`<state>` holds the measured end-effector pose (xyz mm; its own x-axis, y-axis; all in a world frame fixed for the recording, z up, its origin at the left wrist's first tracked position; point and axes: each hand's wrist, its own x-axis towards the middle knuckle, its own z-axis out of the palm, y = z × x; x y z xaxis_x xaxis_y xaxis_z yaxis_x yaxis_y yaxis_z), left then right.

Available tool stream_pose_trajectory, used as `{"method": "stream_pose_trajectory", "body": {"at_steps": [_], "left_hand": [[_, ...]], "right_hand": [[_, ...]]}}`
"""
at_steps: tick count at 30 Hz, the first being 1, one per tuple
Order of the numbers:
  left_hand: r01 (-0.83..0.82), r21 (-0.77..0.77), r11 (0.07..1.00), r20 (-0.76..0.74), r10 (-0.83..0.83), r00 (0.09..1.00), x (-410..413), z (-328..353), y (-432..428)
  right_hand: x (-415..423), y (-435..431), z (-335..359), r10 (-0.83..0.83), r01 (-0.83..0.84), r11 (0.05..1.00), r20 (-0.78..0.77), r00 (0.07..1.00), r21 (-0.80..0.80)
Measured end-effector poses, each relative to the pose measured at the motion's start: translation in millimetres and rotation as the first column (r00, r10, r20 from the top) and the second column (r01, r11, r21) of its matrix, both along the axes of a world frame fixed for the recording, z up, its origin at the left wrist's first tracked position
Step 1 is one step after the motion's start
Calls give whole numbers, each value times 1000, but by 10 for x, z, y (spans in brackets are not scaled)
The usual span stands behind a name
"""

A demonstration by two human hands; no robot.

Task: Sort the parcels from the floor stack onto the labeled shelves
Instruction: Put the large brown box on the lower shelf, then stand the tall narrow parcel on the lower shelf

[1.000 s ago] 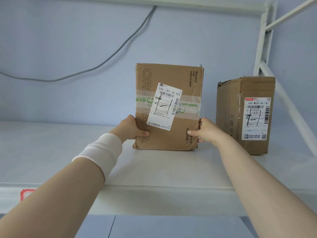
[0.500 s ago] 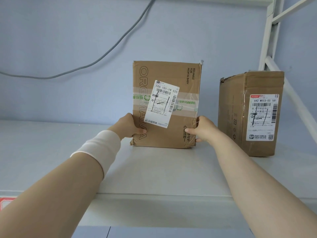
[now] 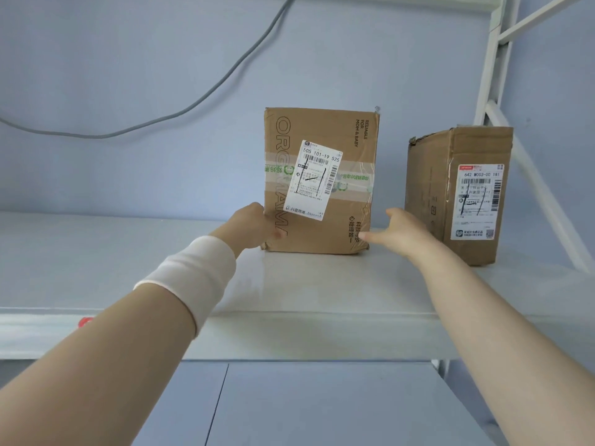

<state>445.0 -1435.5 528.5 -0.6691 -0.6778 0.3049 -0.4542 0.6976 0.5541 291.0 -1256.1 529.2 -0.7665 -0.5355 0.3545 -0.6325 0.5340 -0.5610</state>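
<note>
Since half a second ago the right hand [image 3: 397,231] has come off the parcel: its fingers, which were closed on the lower right edge, are now spread and open, only the thumb tip touching or almost touching the front face near the bottom right corner, and it holds nothing. Both arms have also stretched further in, and the box sits a little deeper on the shelf, closer to the wall

Going from the left: a grey cable [image 3: 180,111] sags across the pale blue wall. The left hand [image 3: 254,225], with a white cloth band [image 3: 196,278] around the wrist, is curled around the lower left edge of the upright brown cardboard parcel with a white shipping label [image 3: 322,178], thumb on the front face, fingers hidden behind; this grip looks light. That parcel stands on its end on the white metal shelf [image 3: 289,320], near the back wall. To its right, apart from it, stands a second brown cardboard box with a red-topped label [image 3: 457,194], beside the white shelf upright [image 3: 489,69]

The step in hand looks like letting go after placing. To do it well, the left hand should steady the tall narrow box until it stands flat and does not rock, then slide off sideways rather than pulling forward, which could tip it toward the shelf's edge. Keeping the label facing out and leaving the gap to the neighbouring box helps later reading
</note>
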Motion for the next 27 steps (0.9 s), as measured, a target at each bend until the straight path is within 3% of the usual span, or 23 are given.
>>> {"method": "stream_pose_trajectory", "body": {"at_steps": [8,16,21,27], "left_hand": [[230,-124,965,-78,-241,967,623,-125,601],[418,-250,873,7,-430,903,847,-214,1561],[527,-319,788,83,-531,843,678,-398,2355],[701,-224,677,238,-660,713,360,-1106,3575]], "right_hand": [[945,437,-348,-99,91,993,-108,989,-75],[1557,1318,-552,-196,181,977,-139,971,-108],[1665,2181,-844,-268,268,963,-102,958,-14],[1771,3481,-1544,-404,402,905,-14,915,139]]}}
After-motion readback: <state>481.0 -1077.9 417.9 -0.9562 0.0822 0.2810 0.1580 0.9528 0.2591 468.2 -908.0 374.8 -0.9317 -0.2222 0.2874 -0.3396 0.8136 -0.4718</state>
